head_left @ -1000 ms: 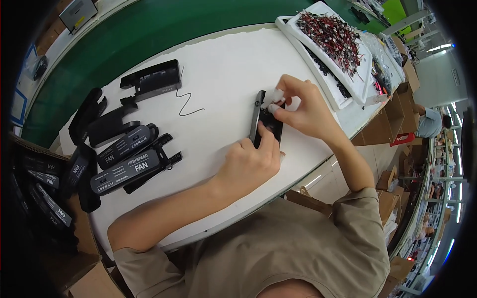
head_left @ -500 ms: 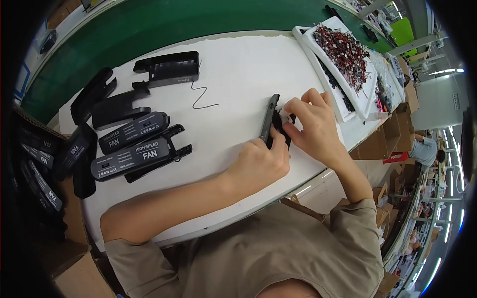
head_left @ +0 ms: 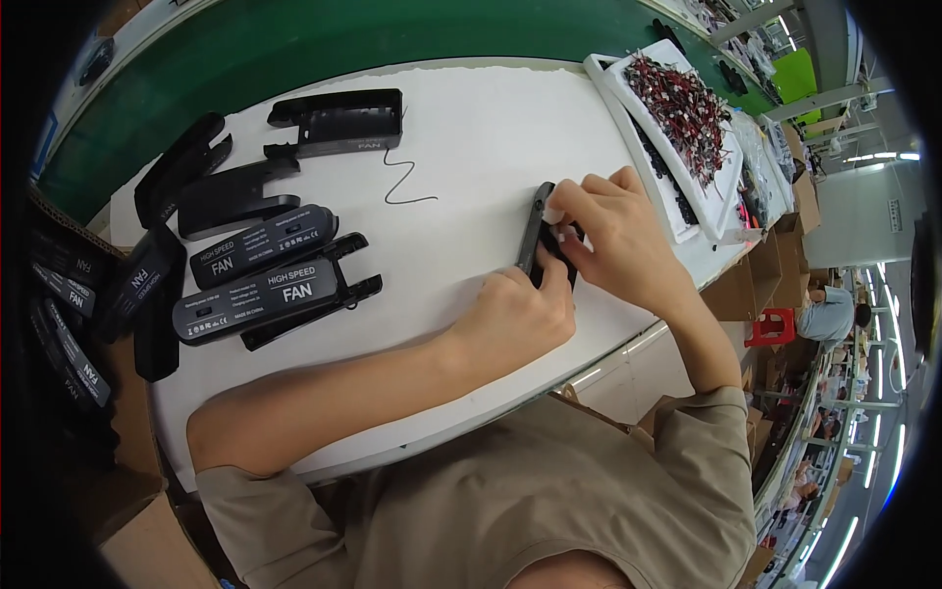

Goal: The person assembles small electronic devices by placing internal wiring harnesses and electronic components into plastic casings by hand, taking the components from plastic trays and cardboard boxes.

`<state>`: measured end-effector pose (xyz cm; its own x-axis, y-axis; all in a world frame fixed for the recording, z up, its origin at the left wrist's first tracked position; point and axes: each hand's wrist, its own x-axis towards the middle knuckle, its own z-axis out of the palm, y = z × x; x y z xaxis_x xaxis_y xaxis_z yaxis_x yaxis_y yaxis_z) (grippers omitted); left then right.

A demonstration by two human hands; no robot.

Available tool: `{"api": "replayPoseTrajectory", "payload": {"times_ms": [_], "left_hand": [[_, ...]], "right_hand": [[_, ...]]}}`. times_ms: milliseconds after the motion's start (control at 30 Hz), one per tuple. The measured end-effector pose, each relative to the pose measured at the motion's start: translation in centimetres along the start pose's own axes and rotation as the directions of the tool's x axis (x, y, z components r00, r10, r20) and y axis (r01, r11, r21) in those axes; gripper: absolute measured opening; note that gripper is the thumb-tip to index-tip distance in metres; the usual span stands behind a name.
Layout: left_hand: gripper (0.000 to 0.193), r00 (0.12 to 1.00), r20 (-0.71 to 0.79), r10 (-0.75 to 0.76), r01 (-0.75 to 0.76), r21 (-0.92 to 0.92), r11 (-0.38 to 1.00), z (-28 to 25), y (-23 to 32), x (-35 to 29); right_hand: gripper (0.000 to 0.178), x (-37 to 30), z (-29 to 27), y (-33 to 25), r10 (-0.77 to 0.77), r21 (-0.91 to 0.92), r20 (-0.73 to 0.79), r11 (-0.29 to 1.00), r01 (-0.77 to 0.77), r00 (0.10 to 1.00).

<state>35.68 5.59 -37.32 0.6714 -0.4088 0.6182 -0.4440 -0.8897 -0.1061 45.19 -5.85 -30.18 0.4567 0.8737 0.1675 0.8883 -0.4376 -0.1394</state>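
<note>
White-covered worktable [head_left: 491, 128], seen from above through a fisheye lens that bends its edges; its far side meets a green surface [head_left: 392, 39], cut off by the dark rim. The person's khaki shirt [head_left: 589, 461] fills the lower centre and hides part of the near edge. At left, a cardboard box [head_left: 142, 432] holding black housings sinks into shadow, so its contents cannot be counted.

At upper right, a white foam tray [head_left: 724, 204] overlaps a second foam tray [head_left: 610, 86], covering much of the small black parts in the latter. The upper one carries a tangle of red and black wires [head_left: 682, 113], its single pieces hard to separate.

On the table's left side, further black housings [head_left: 260, 299] overlap one another, some with pale print upward; another black housing [head_left: 353, 123] lies open just beyond them.

Left hand [head_left: 520, 309]: curled, fingers closed around the near end of the held black housing [head_left: 537, 231], which stands over the table right of centre, tilted, with much of its inner side hidden by both hands. Right hand [head_left: 613, 236]: fingers bent and drawn together at the far end of the same housing; whether they grip anything cannot be told.

A thin dark wire [head_left: 397, 182] zigzags across the sheet. Smallest, white patches [head_left: 553, 214] show at the right fingertips, too indistinct to identify.
</note>
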Motion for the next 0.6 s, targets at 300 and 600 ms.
{"api": "replayPoseTrajectory", "payload": {"times_ms": [300,600], "left_hand": [[0.024,0.997,0.082,-0.002,-0.003,0.055,0.999,-0.5,-0.3,-0.2],[0.02,0.915,0.401,-0.041,0.101,-0.13,0.986,-3.7,-2.0,1.8]], "right_hand": [[0.039,-0.7,-2.6,0.4,0.015,0.111,0.212,0.993,-0.039,0.977],[0.045,-5.4,-0.6,3.1,0.178,0.353,-0.26,0.932,-0.078,0.949]]}}
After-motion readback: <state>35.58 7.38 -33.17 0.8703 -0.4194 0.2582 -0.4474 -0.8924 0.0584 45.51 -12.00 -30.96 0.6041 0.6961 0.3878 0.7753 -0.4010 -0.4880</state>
